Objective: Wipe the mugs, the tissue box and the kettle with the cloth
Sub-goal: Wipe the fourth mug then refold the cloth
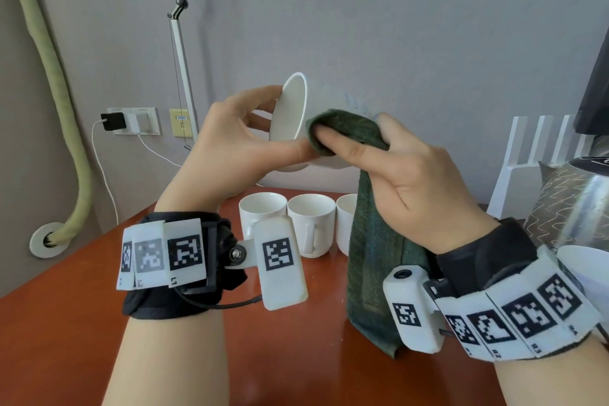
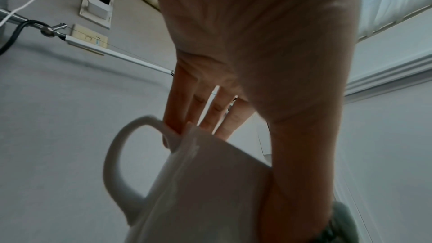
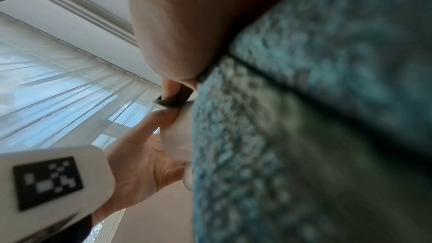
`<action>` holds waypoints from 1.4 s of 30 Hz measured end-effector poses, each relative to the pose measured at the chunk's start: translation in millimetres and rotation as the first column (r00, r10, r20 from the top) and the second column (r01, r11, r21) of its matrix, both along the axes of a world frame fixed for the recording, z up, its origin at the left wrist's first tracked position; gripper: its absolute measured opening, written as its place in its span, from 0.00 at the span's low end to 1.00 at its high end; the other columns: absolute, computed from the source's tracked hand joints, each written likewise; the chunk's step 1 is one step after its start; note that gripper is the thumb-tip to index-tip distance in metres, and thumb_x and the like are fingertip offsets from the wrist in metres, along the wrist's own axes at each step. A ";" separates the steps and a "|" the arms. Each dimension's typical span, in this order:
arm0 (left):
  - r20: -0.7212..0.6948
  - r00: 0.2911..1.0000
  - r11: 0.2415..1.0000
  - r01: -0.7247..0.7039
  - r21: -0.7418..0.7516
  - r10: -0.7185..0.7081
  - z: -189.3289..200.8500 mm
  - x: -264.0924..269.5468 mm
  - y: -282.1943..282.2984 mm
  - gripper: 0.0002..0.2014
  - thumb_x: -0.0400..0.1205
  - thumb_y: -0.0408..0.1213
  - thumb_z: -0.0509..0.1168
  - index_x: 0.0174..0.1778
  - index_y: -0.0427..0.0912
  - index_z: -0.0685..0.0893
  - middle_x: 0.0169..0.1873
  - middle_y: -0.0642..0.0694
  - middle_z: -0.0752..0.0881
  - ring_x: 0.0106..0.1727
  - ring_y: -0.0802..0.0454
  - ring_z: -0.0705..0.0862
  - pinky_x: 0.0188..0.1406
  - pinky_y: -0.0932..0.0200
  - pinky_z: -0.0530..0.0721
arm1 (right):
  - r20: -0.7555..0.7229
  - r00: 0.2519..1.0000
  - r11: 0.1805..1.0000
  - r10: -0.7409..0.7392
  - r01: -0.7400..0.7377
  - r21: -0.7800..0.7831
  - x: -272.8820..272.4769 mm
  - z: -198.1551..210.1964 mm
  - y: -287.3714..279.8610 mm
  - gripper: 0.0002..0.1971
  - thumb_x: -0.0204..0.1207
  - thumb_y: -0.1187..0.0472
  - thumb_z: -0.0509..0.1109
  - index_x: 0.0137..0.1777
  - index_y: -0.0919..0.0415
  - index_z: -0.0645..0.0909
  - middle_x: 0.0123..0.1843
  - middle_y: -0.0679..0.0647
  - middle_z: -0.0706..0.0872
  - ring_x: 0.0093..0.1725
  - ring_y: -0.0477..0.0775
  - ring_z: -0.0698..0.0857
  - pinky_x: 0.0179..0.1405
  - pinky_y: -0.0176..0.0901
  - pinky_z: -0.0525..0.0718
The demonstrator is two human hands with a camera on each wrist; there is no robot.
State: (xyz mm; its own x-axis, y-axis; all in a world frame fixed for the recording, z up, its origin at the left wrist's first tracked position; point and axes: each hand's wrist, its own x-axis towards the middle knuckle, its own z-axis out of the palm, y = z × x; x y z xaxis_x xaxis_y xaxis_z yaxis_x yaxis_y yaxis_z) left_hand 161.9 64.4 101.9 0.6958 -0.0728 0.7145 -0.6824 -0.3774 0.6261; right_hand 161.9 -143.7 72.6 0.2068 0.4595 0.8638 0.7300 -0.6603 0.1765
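Note:
My left hand [image 1: 273, 123] grips a white mug [image 1: 291, 109] lifted and tilted above the table, thumb under its wall and fingers over the rim. In the left wrist view the mug [image 2: 198, 182] shows its handle, with fingers [image 2: 210, 115] behind it. A dark green cloth [image 1: 372, 241] is pinched in my right hand [image 1: 359, 132] and pressed on the mug's side, its tail hanging to the table. The right wrist view is filled by the cloth [image 3: 304, 136]. Three more white mugs [image 1: 311, 221] stand in a row below. A patterned kettle [image 1: 566, 204] stands at the right edge.
A red-brown table [image 1: 82, 323] lies under the hands. A white box-like object [image 1: 296, 180] sits behind the mug row, mostly hidden. A white slatted rack [image 1: 540, 145] stands at the back right. A lamp arm [image 1: 179, 43] and wall sockets [image 1: 135, 122] are on the left.

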 end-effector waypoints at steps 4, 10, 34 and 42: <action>-0.038 0.999 0.998 -0.006 0.067 0.009 1.4 -3.9 -0.7 0.26 0.57 0.58 0.75 0.52 0.58 0.88 0.46 0.55 0.88 0.43 0.63 0.86 0.41 0.63 0.88 | -0.034 0.999 0.999 -0.020 0.018 -0.051 -2.5 0.9 4.7 0.31 0.75 0.69 0.52 0.76 0.44 0.68 0.40 0.50 0.66 0.26 0.57 0.71 0.19 0.42 0.72; -0.033 0.997 0.994 -0.060 0.086 0.063 -1.3 2.6 -3.4 0.41 0.51 0.63 0.78 0.62 0.55 0.83 0.53 0.56 0.85 0.52 0.55 0.86 0.54 0.47 0.87 | -0.118 0.974 0.977 -0.191 0.201 0.072 -2.1 0.1 8.4 0.36 0.72 0.68 0.53 0.81 0.44 0.64 0.40 0.54 0.73 0.26 0.62 0.73 0.20 0.47 0.77; 0.295 0.951 0.992 -0.065 -0.107 0.094 -9.1 14.1 -16.7 0.39 0.62 0.41 0.86 0.64 0.50 0.70 0.64 0.51 0.74 0.62 0.62 0.78 0.54 0.69 0.83 | -0.102 0.988 0.982 -0.117 0.131 0.136 -10.6 2.4 16.6 0.32 0.74 0.64 0.52 0.81 0.50 0.65 0.31 0.47 0.68 0.25 0.57 0.69 0.20 0.43 0.68; 0.274 0.959 0.986 -0.021 -0.166 0.067 -9.9 15.3 -18.2 0.39 0.62 0.43 0.83 0.64 0.51 0.68 0.65 0.52 0.75 0.61 0.64 0.78 0.54 0.69 0.83 | -0.113 0.988 0.974 -0.104 0.125 0.190 -2.4 -3.0 11.5 0.31 0.74 0.65 0.53 0.81 0.53 0.66 0.28 0.43 0.60 0.25 0.53 0.64 0.25 0.40 0.60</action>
State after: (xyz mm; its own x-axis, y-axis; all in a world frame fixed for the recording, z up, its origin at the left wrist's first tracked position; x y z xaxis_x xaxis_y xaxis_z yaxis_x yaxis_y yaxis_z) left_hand 177.2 46.2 92.0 0.4680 0.0844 0.8797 -0.8228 -0.3215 0.4686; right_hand 159.5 -132.2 69.6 0.3391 0.2512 0.9066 0.6549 -0.7548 -0.0358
